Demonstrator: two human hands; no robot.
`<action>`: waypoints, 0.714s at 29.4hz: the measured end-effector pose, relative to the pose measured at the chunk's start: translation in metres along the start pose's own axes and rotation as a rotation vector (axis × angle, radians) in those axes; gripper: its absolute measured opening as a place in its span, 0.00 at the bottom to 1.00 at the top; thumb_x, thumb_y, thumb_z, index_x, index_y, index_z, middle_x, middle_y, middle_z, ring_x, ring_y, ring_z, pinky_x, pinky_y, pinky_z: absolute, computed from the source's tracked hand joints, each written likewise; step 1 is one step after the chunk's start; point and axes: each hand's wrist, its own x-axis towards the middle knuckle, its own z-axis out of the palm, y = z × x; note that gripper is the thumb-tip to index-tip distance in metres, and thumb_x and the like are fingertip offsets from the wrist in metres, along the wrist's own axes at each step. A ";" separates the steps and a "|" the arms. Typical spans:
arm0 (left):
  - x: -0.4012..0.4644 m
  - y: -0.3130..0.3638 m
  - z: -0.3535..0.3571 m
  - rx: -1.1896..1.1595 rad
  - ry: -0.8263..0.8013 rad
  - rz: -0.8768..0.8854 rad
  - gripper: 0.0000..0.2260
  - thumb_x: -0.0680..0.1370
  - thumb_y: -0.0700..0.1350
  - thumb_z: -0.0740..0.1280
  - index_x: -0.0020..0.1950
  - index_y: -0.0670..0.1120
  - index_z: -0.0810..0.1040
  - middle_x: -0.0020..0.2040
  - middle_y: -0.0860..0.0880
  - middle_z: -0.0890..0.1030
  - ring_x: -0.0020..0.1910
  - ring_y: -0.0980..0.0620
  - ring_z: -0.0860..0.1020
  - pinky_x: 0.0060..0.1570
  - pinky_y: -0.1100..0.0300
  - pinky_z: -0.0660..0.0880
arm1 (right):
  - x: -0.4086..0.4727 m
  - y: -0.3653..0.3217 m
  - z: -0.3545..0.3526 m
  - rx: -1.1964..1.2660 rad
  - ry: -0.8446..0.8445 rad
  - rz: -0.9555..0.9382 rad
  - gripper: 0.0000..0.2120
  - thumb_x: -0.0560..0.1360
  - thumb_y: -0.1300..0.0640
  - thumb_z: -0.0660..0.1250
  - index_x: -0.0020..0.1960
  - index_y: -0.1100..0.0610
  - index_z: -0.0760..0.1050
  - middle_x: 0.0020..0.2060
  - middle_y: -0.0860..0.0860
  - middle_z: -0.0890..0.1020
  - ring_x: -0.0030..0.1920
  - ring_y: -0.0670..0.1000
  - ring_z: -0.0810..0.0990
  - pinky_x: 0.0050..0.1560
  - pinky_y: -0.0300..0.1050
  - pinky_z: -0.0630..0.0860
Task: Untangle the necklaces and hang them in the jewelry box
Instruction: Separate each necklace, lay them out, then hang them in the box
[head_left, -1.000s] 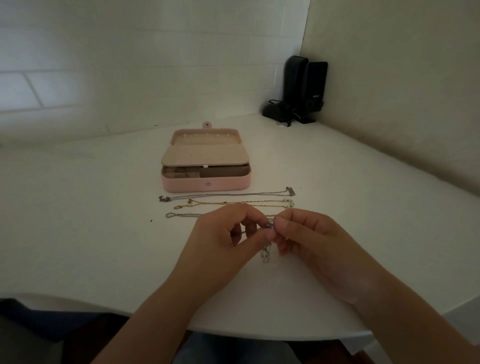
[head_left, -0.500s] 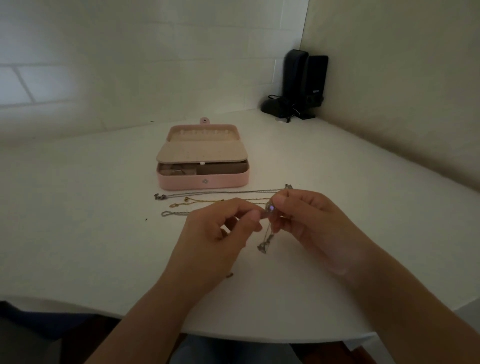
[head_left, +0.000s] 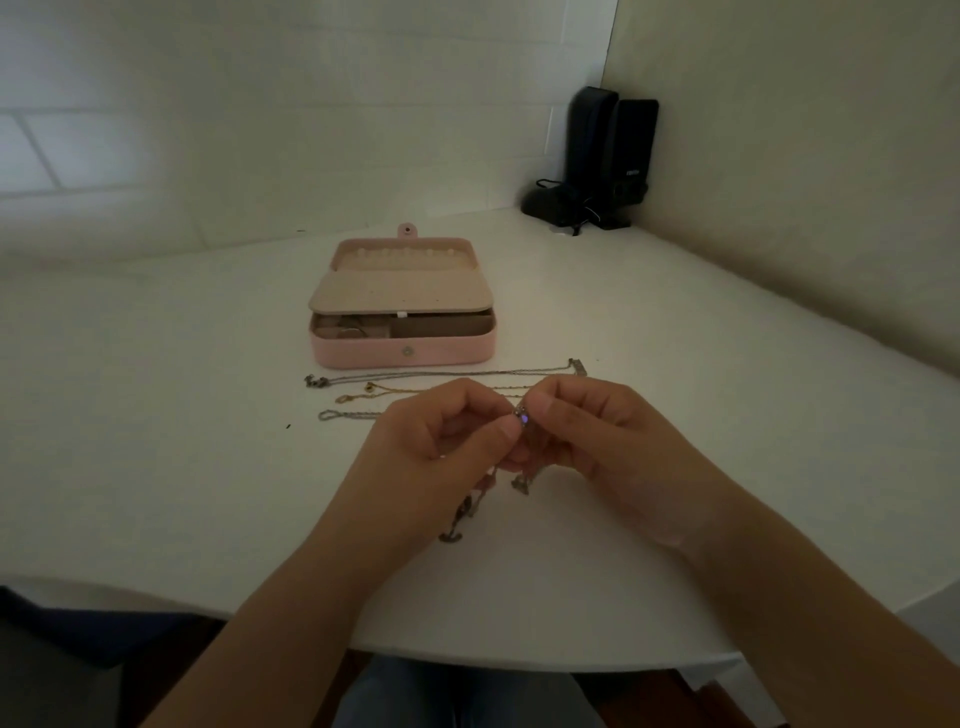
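Observation:
An open pink jewelry box (head_left: 358, 355) sits on the white table (head_left: 156, 467), its lid lying back with a row of pegs along the top. In front of it lie a silver necklace (head_left: 447, 373), a gold necklace (head_left: 395, 391) and another silver necklace (head_left: 345, 414), stretched out side by side. My left hand (head_left: 431, 457) and my right hand (head_left: 597, 447) meet above the table, both pinching a silver necklace with a small purple stone (head_left: 522, 415). Its chain (head_left: 470, 506) hangs down from my fingers onto the table.
Black speakers (head_left: 610, 156) with cables stand in the far right corner against the wall. The table's rounded front edge runs close below my forearms.
Both hands have lifted slightly with the necklace, and more of its chain now trails down toward the table's front edge.

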 end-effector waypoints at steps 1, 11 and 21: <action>0.000 0.000 0.000 0.002 -0.002 -0.004 0.07 0.75 0.39 0.64 0.40 0.46 0.79 0.35 0.49 0.84 0.36 0.55 0.82 0.37 0.62 0.79 | -0.001 -0.001 0.000 0.007 -0.011 0.007 0.09 0.73 0.55 0.62 0.37 0.56 0.77 0.33 0.54 0.80 0.34 0.53 0.77 0.38 0.43 0.76; 0.002 0.003 -0.001 -0.138 0.007 -0.131 0.08 0.74 0.36 0.65 0.36 0.43 0.78 0.30 0.49 0.80 0.33 0.53 0.82 0.33 0.63 0.78 | -0.005 -0.009 0.003 -0.090 0.036 0.064 0.10 0.72 0.49 0.62 0.38 0.55 0.73 0.21 0.49 0.71 0.20 0.43 0.62 0.21 0.33 0.60; 0.002 0.007 -0.002 -0.222 -0.034 -0.194 0.11 0.76 0.35 0.60 0.34 0.43 0.75 0.25 0.49 0.77 0.26 0.52 0.77 0.29 0.65 0.76 | -0.002 -0.007 -0.006 0.178 0.143 0.010 0.03 0.70 0.56 0.65 0.40 0.52 0.77 0.21 0.47 0.67 0.20 0.42 0.59 0.20 0.32 0.56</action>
